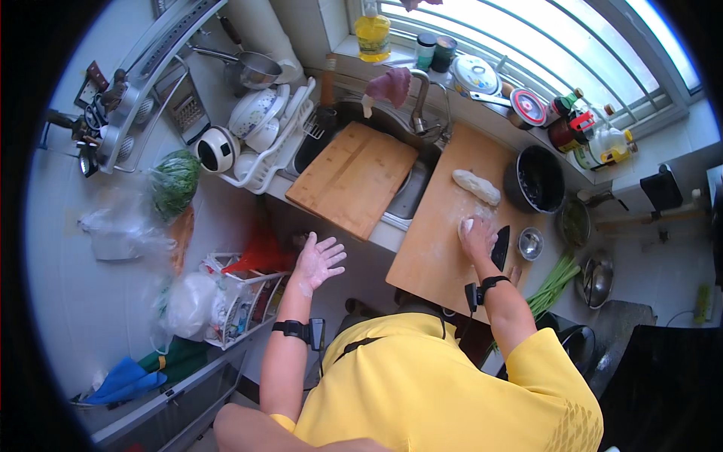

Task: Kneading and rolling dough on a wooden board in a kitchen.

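Note:
My left hand (320, 261), dusted with white flour, is held palm up with its fingers spread in front of the counter. It holds nothing. Over the large wooden board (435, 248), my right hand (480, 240) grips a small piece of white dough (467, 225), partly covered by the fingers. A longer roll of dough (476, 187) lies on the same board beyond that hand, with loose flour between them. Just right of my right hand rests a knife with a dark blade (500, 247); its handle is partly hidden by my wrist.
A second wooden board (356, 178) lies across the sink (432, 175). Along the right side are a dark pot (534, 179), a small metal bowl (530, 243) and green stalks (556, 282). A dish rack (277, 161) stands left of the sink; a storage rack (248, 316) is at my left.

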The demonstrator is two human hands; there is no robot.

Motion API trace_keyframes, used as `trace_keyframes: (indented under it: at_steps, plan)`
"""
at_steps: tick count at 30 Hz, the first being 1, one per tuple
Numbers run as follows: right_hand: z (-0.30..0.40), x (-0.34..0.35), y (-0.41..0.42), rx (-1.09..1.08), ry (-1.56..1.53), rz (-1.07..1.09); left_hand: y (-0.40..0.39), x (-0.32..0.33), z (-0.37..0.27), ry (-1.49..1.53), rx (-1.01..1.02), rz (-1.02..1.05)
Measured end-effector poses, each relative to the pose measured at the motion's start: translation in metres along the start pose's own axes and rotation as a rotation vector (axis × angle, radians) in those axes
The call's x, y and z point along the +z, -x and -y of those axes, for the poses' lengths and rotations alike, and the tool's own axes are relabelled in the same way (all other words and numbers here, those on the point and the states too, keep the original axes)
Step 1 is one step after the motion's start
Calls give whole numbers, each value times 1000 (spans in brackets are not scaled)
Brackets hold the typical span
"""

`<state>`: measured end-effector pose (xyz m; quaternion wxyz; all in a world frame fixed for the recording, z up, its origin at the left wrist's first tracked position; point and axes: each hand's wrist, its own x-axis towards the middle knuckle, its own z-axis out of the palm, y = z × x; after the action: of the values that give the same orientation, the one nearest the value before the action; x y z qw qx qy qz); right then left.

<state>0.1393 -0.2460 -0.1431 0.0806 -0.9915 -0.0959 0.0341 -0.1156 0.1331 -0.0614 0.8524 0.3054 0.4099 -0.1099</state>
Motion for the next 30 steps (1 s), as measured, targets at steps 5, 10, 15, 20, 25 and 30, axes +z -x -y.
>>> trace_keyframes:
  at_steps: [5,10,15,20,25,30]
  plan:
    - [-8,-3,-5,23,-12,26,-9,-2,12,35,7,29]
    - [-1,-3,-6,33,-18,92,0,-9,12,62,23,-22]
    - [0,-13,-5,44,-38,109,-3,-3,15,57,33,8]
    - [-2,-5,-4,39,-19,93,0,-2,10,61,36,4]
    - [-1,-8,-3,45,-29,105,5,-6,7,55,48,1]
    - [-3,-1,-4,42,-16,46,0,-13,9,94,45,-9]
